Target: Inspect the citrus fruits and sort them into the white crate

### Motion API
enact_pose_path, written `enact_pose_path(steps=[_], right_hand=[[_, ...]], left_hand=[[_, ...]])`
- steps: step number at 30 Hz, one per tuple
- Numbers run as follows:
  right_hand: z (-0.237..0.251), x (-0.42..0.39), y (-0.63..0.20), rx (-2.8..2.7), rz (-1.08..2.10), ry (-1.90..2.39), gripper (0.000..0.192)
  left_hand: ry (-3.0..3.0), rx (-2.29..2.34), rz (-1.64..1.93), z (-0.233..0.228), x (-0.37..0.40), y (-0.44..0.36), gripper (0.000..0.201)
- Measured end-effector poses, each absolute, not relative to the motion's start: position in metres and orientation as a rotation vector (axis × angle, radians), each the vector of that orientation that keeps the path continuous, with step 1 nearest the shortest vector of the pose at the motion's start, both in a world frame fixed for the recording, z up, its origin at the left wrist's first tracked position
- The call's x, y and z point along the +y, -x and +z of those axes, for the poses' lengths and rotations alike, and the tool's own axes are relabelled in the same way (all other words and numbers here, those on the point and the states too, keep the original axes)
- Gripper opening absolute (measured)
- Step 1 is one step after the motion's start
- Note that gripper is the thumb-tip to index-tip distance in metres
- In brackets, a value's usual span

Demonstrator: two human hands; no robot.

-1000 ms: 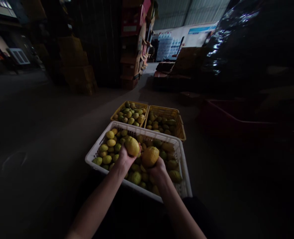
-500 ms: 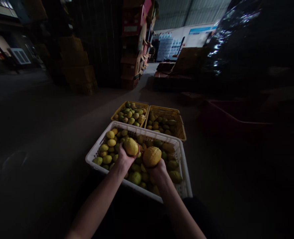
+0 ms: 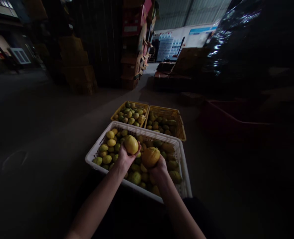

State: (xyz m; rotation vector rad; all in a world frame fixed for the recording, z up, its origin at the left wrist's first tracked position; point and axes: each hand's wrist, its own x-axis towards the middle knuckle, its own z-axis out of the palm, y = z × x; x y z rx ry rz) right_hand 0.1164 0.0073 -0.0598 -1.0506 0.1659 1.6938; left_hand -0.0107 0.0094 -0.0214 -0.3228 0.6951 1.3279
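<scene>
dim warehouse floor [image 3: 37, 139], concrete, unlit at the edges; stacked cartons [image 3: 133, 43] at the back, a dark wrapped mass at the far right.

item one: white crate [image 3: 184, 172], slatted plastic, on the floor directly in front of the person, filled with yellow-green citrus fruit [image 3: 107, 151] in a loose heap, level near the rim on the left side.

item two: left yellow crate [image 3: 117, 112], beyond the white one and touching its neighbour, heaped with smaller, greener fruit.

item three: right yellow crate [image 3: 180, 127], beside it, about half full, its fruit lower in the basket.

item four: left hand [image 3: 125, 157], raised over the middle of the white crate, fingers closed under and around a pale yellow fruit [image 3: 131, 144], held clear of the heap.

item five: right hand [image 3: 158, 169], just beside the left, curled around a larger, deeper yellow ribbed fruit [image 3: 150, 156], also lifted off the pile. the two held fruits sit near each other, not quite touching.

progress, as judged: both yellow crates already carry fruit, so some sorting appears done; the white crate is far from emptied, so most of the work looks to remain. the two fruits in hand have not yet been put into any crate.
</scene>
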Motion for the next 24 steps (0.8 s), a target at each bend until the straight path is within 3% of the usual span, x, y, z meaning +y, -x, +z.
enact_pose_path(steps=[13,24], right_hand=[[-0.026,-0.003,-0.113,0.099,1.764,1.032,0.037],[-0.026,-0.003,-0.124,0.116,1.734,0.948,0.027]], left_hand=[[0.149,0.633,1.175,-0.008,-0.002,0.008,0.035],[0.174,0.655,1.212,-0.009,0.002,-0.001,0.038]])
